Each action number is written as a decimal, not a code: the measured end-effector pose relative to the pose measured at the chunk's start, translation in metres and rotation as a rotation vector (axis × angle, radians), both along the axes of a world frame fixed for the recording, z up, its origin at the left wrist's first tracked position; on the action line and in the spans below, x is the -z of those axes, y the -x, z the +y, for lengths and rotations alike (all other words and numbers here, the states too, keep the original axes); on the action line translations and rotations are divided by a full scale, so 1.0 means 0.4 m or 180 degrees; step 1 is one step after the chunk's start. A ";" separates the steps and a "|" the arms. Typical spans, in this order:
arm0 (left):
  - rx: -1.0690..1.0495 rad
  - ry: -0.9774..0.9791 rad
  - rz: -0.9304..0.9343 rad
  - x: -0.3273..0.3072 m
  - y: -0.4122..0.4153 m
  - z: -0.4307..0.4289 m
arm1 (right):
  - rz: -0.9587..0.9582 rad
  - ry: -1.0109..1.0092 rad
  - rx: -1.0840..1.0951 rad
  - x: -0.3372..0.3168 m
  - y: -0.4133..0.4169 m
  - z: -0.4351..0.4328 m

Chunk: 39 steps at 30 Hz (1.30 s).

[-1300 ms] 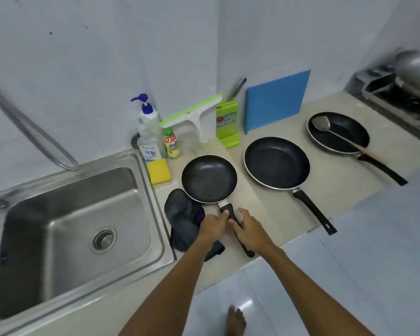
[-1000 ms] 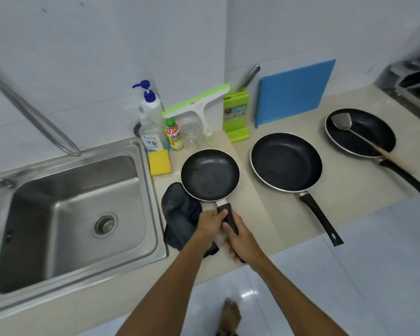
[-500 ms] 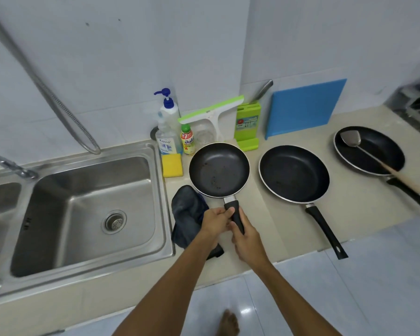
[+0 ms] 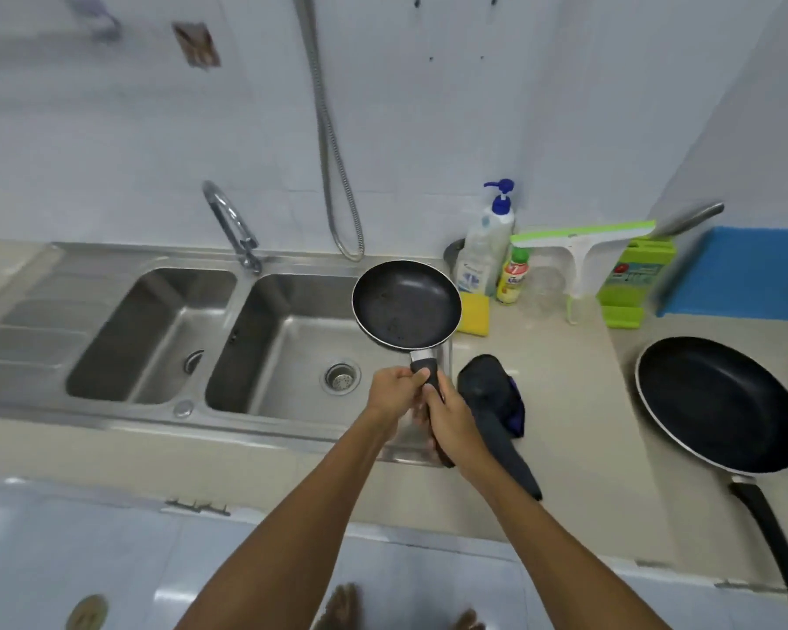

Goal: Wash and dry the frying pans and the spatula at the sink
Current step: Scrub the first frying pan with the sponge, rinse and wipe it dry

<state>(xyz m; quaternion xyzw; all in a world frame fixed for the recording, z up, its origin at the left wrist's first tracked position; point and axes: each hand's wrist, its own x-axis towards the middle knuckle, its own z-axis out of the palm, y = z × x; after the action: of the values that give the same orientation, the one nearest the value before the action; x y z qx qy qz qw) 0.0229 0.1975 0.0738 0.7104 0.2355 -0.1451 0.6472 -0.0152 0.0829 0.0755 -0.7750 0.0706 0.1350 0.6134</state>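
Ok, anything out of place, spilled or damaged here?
Nothing spilled. Left hand and right hand grip the small black frying pan over the steel sink. One oddity: a brown, broken-looking patch on the white wall, too blurred to identify.

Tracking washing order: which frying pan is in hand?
The small pan over the sink, gripped by left hand and right hand; the large pan lies on the counter.

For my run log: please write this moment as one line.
small pan: over right basin | left hand, right hand: grip handle | cloth: on counter
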 end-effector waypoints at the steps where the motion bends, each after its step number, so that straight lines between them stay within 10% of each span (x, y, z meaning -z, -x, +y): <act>1: -0.0031 -0.0022 -0.0018 0.003 0.003 0.045 | 0.0129 -0.0130 -0.0065 -0.006 -0.014 0.045; 19: 0.0426 0.0114 0.0050 0.132 -0.130 0.606 | 0.0078 0.0488 0.0106 0.097 -0.168 0.597; 26: 0.1338 -0.4025 -0.0601 0.026 -0.351 0.845 | 0.0224 0.0570 0.0166 0.141 -0.208 0.592; 30: 0.1711 -0.4471 -0.1582 -0.015 -0.577 0.919 | 0.0250 0.0679 0.0162 0.167 -0.214 0.602; 39: 0.2095 -0.4821 -0.1235 0.041 -0.651 0.930 | 0.0405 0.0535 0.0203 0.157 -0.223 0.611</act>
<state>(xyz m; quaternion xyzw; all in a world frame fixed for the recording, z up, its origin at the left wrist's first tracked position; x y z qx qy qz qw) 0.2835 0.5697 0.0575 0.9966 -0.0649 -0.0047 -0.0496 0.0740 0.3272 0.0127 -0.8109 0.1451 0.1579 0.5445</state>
